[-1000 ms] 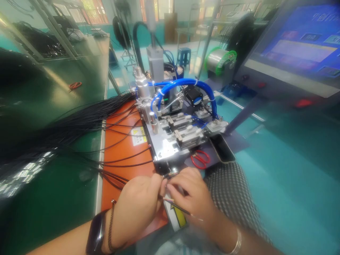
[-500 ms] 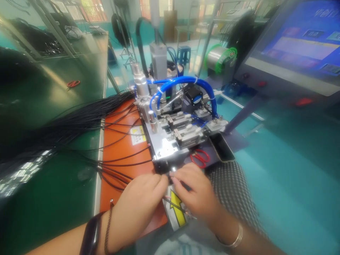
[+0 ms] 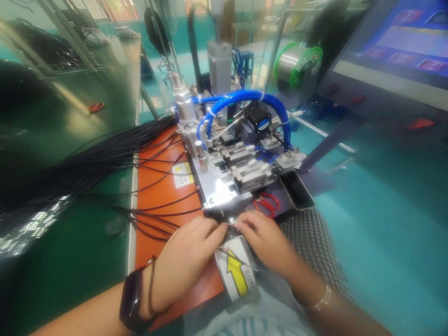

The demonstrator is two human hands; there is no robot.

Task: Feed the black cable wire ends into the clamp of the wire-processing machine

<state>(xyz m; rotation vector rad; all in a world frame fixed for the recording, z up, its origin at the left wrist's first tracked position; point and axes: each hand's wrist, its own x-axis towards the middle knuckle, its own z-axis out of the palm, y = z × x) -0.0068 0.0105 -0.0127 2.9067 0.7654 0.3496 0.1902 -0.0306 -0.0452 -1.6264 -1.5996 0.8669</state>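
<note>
My left hand (image 3: 191, 254) and my right hand (image 3: 268, 240) meet fingertip to fingertip at the near edge of a small metal machine (image 3: 231, 172) with blue hoses (image 3: 241, 100). Both pinch a thin wire end (image 3: 229, 225) between them, close to the machine's front. More thin wire (image 3: 238, 259) runs under my right hand across a white plate with a yellow arrow (image 3: 238, 277). A dark watch and cord bracelet are on my left wrist, a metal bangle on my right.
A thick bundle of black cables (image 3: 87, 163) fans over the orange mat (image 3: 161, 196) and green bench (image 3: 70, 252). Red scissors (image 3: 268, 204) and a dark metal tray (image 3: 299, 190) lie by the machine. A wire spool (image 3: 297, 60) and blue screen (image 3: 406, 37) stand behind.
Both hands moved forward, away from me, toward the machine's front edge, uncovering the yellow arrow plate. The view also shifted slightly, so the machine sits a little higher and closer.
</note>
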